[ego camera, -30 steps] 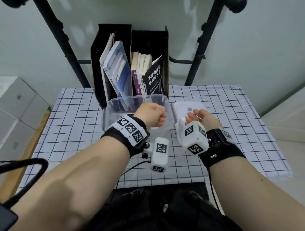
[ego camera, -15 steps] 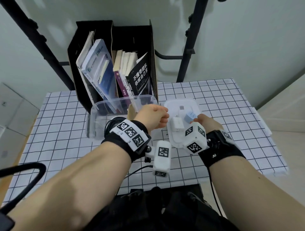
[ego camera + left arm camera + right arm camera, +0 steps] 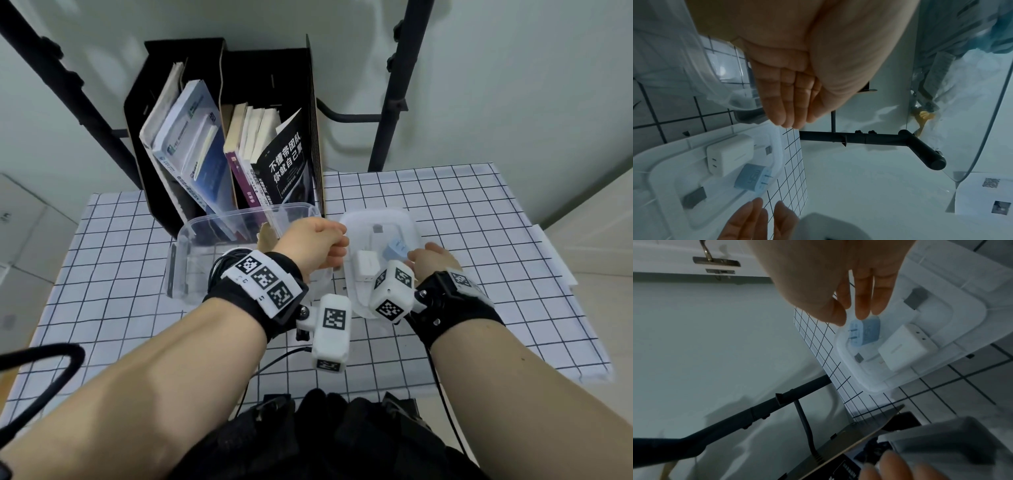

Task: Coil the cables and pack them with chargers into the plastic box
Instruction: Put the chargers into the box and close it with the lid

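Head view is bright and evenly lit, with soft shadows of the black frame [image 3: 394, 102] on the wall [image 3: 513, 85]. Straight lines bow toward the edges from the wide lens. Both wrist views are dimmer with a bluish-grey cast and a bit of grain. The left hand [image 3: 797, 65] sits so close to its camera it's soft, and the clear plastic box [image 3: 982, 113] throws smeary reflections.
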